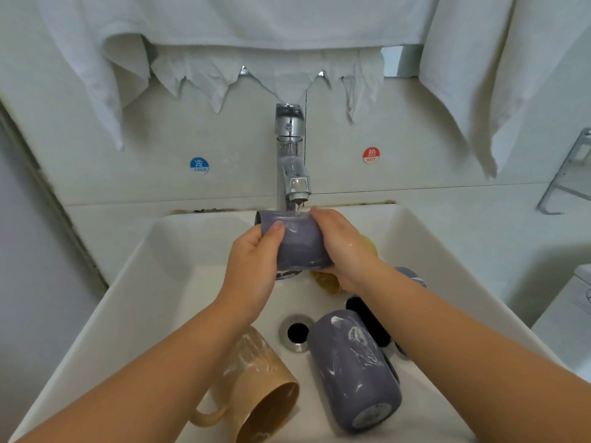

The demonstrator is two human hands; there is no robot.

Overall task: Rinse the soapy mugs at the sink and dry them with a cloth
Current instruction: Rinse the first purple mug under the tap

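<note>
I hold a grey-purple mug [295, 243] on its side under the running tap [292, 174], water falling on its upper wall. My left hand [252, 266] grips its left side, thumb across the front. My right hand [342, 247] wraps round its right side. A soapy grey-purple mug [355, 369] lies in the white sink [134, 282] near the drain [297, 332]. A soapy tan mug [259, 388] lies at the front left, its mouth facing me. A yellow mug [326, 281] sits partly hidden behind my right hand. A black mug [367, 318] and another grey mug [412, 274] show beside my right forearm.
White towels [224, 33] hang on the wall above the tap, with another towel [499, 75] at the right. Cold [199, 165] and hot [371, 155] stickers flank the tap. A metal rack [569, 177] juts out at the right edge.
</note>
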